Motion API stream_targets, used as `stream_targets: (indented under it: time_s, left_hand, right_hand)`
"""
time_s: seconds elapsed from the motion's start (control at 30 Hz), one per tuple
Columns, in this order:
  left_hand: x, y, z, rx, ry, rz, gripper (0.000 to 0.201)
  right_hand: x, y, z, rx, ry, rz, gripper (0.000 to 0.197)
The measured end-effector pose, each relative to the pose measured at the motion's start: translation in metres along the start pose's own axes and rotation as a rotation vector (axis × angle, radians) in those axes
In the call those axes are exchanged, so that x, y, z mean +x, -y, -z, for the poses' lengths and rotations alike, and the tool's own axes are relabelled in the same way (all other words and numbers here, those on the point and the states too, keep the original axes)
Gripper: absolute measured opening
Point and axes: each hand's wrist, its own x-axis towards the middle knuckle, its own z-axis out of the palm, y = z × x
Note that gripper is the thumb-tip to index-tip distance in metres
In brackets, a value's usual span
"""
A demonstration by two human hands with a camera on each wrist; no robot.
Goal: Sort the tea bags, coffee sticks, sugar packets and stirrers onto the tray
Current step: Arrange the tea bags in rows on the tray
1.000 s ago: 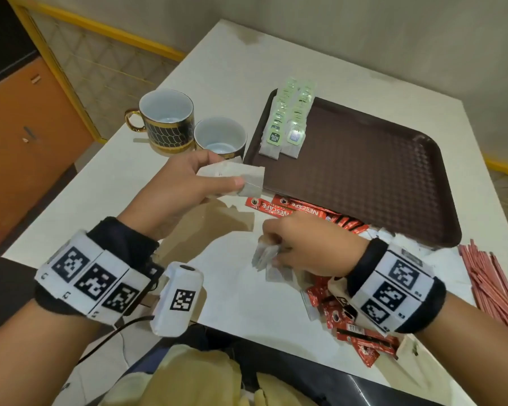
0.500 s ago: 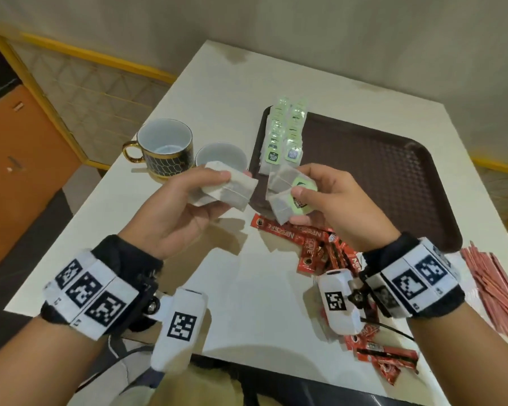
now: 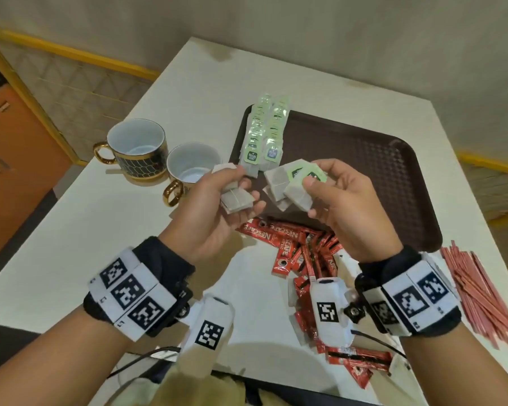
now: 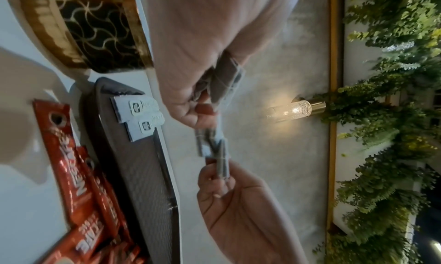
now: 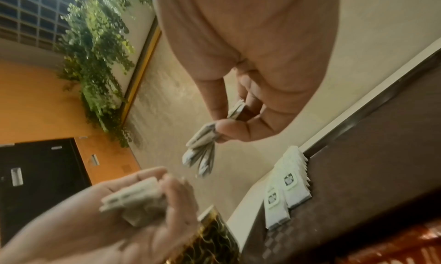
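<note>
While both hands (image 3: pixel 217 206) hover — tea bags (image 3: pixel 294 186) pinched between fingers (image 3: pixel 313 183)

Both hands raised, close together.
Left hand (image 3: pixel 217 212) curled round tea bags (image 3: pixel 235 199); right hand (image 3: pixel 345 206) pinching a fanned bunch (image 3: pixel 294 186), forearms angled inward.

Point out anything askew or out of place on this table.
The red coffee sticks lie in a crisscrossed heap on the table beside the tray, some near the table's front edge, whereas the tea bags on the tray sit in two neat rows.
</note>
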Motion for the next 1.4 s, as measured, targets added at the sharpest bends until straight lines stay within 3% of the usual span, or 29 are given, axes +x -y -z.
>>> stream_targets:
  time_s: [0.07, 0.2, 0.27, 0.43, 0.53, 0.7, 0.83, 1.03, 1.23, 1.4]
  left_hand:
    - [0.006, 0.007, -0.003, -0.055, 0.039, 0.064, 0.013]
    - [0.014, 0.017, -0.008, -0.124, 0.272, 0.229, 0.052]
    - [0.017, 0.019, -0.009, -0.159, 0.340, 0.279, 0.062]
    - [0.025, 0.024, -0.009, -0.128, 0.255, 0.378, 0.042]
    - [0.025, 0.026, -0.014, -0.091, 0.179, 0.352, 0.039]
    - [0.020, 0.024, -0.017, -0.042, 0.095, 0.322, 0.016]
    - [0.019, 0.018, -0.018, -0.006, 0.057, 0.277, 0.022]
    - [0.019, 0.019, -0.020, 0.028, 0.078, 0.312, 0.027]
    - [0.017, 0.017, -0.020, -0.068, 0.171, 0.367, 0.041]
    - [0.019, 0.010, -0.014, 0.024, 0.195, 0.363, 0.050]
  right_hand:
    - [-0.005, 0.007, 0.005, 0.069, 0.019, 0.018, 0.012]
    - [-0.016, 0.019, 0.012, 0.191, 0.085, 0.003, 0.017]
    - [-0.018, 0.023, 0.015, 0.208, 0.112, -0.027, 0.016]
    - [-0.012, 0.029, 0.023, 0.187, 0.059, -0.016, 0.014]
    - [-0.011, 0.024, 0.024, 0.207, 0.039, -0.030, 0.016]
    - [-0.012, 0.022, 0.025, 0.191, 0.008, -0.042, 0.016]
    - [-0.009, 0.031, 0.026, 0.166, 0.000, 0.016, 0.017]
    - [-0.011, 0.018, 0.002, 0.051, 0.128, 0.013, 0.020]
    - [0.000, -0.005, -0.003, -0.360, -0.072, 0.170, 0.016]
    - [0.005, -0.003, 0.000, -0.359, -0.053, 0.155, 0.016]
